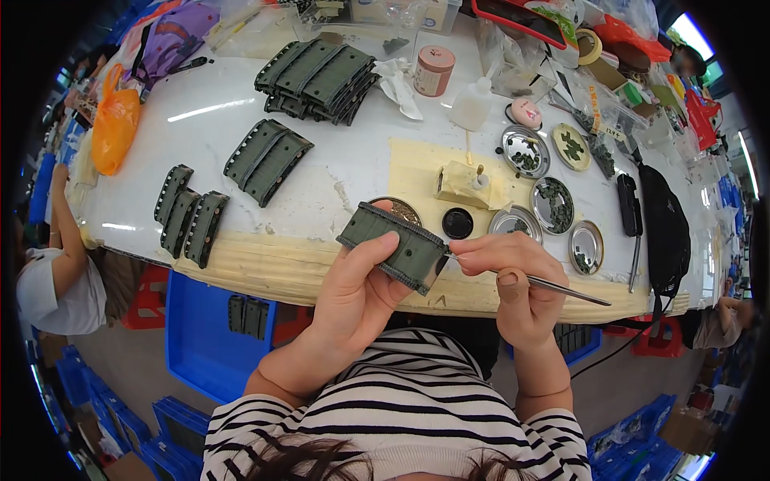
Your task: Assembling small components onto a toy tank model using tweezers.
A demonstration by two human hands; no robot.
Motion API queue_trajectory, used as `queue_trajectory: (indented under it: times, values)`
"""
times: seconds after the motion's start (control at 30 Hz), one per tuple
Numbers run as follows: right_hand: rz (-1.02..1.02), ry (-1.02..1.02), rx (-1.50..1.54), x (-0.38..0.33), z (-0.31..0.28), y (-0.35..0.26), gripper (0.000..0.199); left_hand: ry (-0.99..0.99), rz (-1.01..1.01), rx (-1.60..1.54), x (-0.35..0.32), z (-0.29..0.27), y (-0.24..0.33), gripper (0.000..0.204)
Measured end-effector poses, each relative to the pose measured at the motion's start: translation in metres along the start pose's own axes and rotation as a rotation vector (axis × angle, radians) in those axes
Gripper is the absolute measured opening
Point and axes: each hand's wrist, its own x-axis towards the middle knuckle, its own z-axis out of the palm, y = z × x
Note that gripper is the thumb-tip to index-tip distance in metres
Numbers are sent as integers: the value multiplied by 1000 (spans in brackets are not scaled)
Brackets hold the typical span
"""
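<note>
My left hand (346,295) grips a dark green, slightly curved model panel (411,253) with ribbed edges, thumb lying across its face. Pinched in my right hand (523,282) are slim metal tweezers (576,293), their back end pointing to the lower right. The tip is at the panel's right edge; whether it holds a small part is too fine to make out. Just behind the panel, a round tin (395,207) is partly covered by it. A small black round lid or pot (457,223) lies to its right.
Similar green panels are stacked (317,76) at the back left, with a single panel (267,160) and narrower pieces (192,216) nearer. Shallow tins (553,204) of small green parts stand right, beside a taped block (473,186). A blue tray (212,337) sits below the table's left front edge.
</note>
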Motion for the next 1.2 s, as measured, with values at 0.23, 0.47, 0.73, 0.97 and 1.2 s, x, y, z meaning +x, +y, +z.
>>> queue_trajectory:
  times: [0.23,0.47,0.73,0.97,1.2]
  values:
    - [-31,-7,-20,1,1,2,15,12,4,15,0,1,0,37]
    - [-36,-20,-32,2,1,2,15,13,-7,19,0,-1,1,37]
    - [-78,-64,-80,5,-1,1,14,1,-22,-6,0,0,3,34]
    - [-149,-87,-169,3,-1,1,17,-6,-26,-20,-1,-1,2,32]
    - [-161,-47,-175,-2,1,5,16,29,-1,19,-1,2,-1,33]
